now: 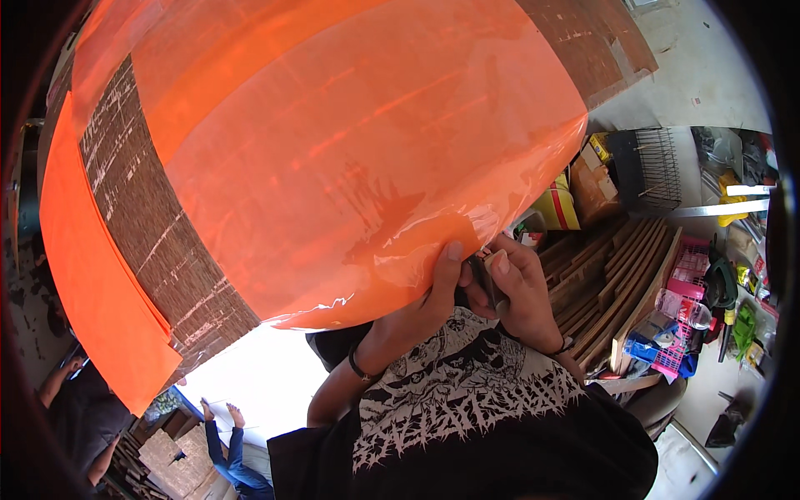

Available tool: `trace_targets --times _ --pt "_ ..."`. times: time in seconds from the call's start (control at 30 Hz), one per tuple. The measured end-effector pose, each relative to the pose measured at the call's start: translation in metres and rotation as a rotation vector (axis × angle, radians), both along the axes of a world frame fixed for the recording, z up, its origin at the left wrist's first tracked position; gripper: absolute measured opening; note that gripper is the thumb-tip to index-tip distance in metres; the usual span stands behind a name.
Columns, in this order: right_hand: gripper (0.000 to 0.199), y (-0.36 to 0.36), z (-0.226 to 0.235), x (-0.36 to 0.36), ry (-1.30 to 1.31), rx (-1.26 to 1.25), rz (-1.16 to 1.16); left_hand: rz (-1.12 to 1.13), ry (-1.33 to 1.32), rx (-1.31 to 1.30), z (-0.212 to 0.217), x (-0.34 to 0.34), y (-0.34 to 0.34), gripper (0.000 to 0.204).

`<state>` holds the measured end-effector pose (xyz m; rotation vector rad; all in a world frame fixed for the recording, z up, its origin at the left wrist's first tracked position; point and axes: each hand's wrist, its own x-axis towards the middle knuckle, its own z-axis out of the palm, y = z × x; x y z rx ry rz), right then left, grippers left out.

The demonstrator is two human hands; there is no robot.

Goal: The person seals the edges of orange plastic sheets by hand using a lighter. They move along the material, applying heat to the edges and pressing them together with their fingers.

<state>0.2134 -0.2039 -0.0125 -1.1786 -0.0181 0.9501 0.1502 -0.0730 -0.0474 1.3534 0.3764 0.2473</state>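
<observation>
Glossy orange sheet [375, 158] between brown strips [158, 217]
Left hand [423, 304] pinches its edge; right hand [525, 287] holds a partly hidden tool [487, 283].

Glossy orange sheet [358, 167] across a brown board [158, 217]. At the sheet's near edge, the left hand [429, 298] touches it; the right hand [525, 292] grips a small, partly hidden object [484, 278]. Right of the sheet: stacked wooden strips [617, 271]; below left: a dark-shirted person [83, 417].

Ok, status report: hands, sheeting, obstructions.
Left hand at orange sheeting, near edge. Right hand gripping small object, type unclear. Wood strips right, clear of hands.
</observation>
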Motion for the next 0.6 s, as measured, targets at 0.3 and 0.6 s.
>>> trace_targets --times 0.3,0.6 --pt "0.031 0.0057 0.0010 -0.0019 -0.006 -0.063 -0.053 0.035 -0.003 0.035 -0.0076 -0.0012 -0.0034 0.019" --pt "0.030 0.0062 -0.0029 0.0000 -0.046 -0.064 -0.044 0.022 -0.056 0.092 -0.0100 0.0001 -0.0015 0.015"
